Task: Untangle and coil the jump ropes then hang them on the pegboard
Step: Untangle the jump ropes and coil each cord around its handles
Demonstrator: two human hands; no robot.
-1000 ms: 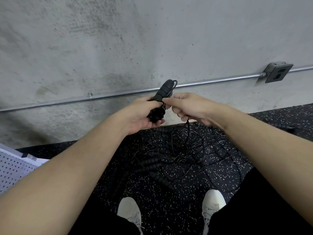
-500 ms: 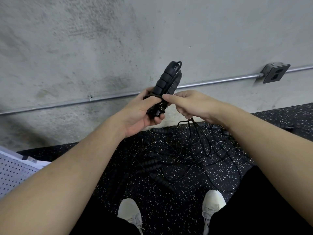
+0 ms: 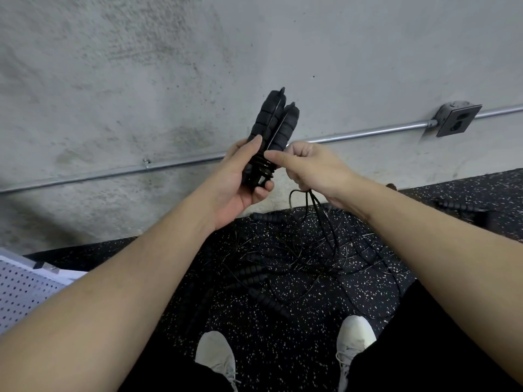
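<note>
Matt ribbed foam is seen on the handles (image 3: pixel 271 120); rough, stained concrete on the wall (image 3: pixel 141 80); dull metal on the conduit (image 3: pixel 368 132) (the floor (image 3: pixel 353 264) looks speckled rubber).

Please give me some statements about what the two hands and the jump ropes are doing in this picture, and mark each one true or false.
1. The left hand grips a pair of black foam handles that point upward. True.
2. The right hand is empty and hangs open. False: it pinches the thin black cord, strands of which hang down from it.
3. All ropes are already off the floor. False: a tangle of ropes still lies on the speckled floor.
4. Cord is wrapped around the lower end of the held handles. True.
5. The pegboard is at the lower left with no rope visible on it. True.
</note>
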